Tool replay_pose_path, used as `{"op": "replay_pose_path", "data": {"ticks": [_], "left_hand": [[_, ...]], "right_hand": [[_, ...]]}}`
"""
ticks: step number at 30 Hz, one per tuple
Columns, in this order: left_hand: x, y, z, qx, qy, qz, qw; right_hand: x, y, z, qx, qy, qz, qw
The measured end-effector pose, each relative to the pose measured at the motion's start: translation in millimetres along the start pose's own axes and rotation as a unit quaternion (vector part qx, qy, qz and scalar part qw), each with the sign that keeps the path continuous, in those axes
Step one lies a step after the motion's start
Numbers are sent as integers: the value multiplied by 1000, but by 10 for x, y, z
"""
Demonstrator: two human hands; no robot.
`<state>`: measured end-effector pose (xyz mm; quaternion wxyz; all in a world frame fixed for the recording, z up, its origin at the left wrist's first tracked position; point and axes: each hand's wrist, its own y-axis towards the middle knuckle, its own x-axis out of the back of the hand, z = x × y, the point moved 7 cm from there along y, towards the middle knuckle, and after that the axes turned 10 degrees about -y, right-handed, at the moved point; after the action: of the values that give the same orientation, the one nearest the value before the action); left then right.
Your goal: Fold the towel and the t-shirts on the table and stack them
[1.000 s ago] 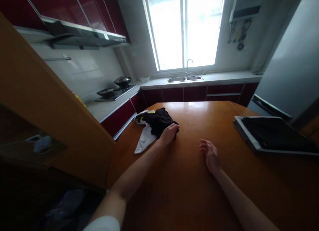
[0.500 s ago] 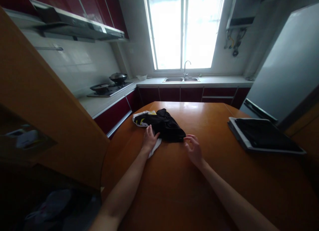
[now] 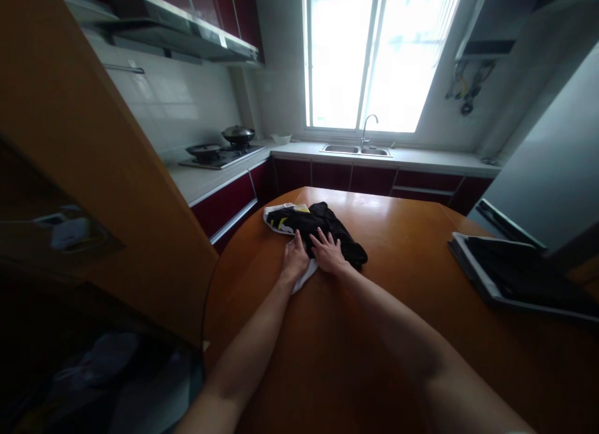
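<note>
A bunched black garment (image 3: 340, 230) with white and yellow patches lies on the wooden table (image 3: 374, 334). Part of its white cloth pokes out on the near side, below my hands. At its near left edge, my left hand (image 3: 296, 259) is closed with fingers bent around the cloth; the exact grip is partly hidden. My right hand (image 3: 328, 253) rests flat on the black fabric just to the right of it, fingers spread.
To the right on the table is a folded stack of black and white cloth (image 3: 510, 269). Beyond the table are a stove with a lidded pan (image 3: 238, 135), a sink (image 3: 341, 149) and a counter. A wooden cabinet (image 3: 154, 234) stands at the left, a fridge (image 3: 552, 153) at the right.
My right hand has moved left from the garment's right corner onto its middle, beside my left hand. The garment's right end now looks more rounded. The view has turned slightly left.
</note>
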<state>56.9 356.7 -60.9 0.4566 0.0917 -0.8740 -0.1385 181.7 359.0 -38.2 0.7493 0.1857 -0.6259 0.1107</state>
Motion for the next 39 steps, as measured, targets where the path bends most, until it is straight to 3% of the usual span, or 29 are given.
{"op": "replay_pose_path", "data": {"ticks": [5,9,14,18,23,27,31,36,39], "left_hand": [[-9,-42,14,-3,55,-5,998],[-28,-56,31,-13,76,6,997],[-16,-68,42,-1,83,-16,996],[20,7,127,14,88,-19,996],[194,298,494,44,107,43,992],[536,490,842,63,120,56,989],[854,585,1066,63,129,58,988],[1097,691,1137,43,131,29,990],[1151,736,947,30,133,-29,990]], "right_hand": [[-144,63,-380,-53,-41,4,998],[-96,-23,-962,-112,-48,10,993],[98,-476,-1815,-180,-57,1,982],[175,-978,-2217,-202,-59,-15,977],[187,-1295,-2295,-206,-51,-30,977],[225,-1308,-2261,-214,-33,-50,975],[272,-1301,-2243,-214,-22,-68,974],[292,-1314,-2246,-216,-10,-73,974],[291,-1321,-2252,-217,-4,-79,973]]}}
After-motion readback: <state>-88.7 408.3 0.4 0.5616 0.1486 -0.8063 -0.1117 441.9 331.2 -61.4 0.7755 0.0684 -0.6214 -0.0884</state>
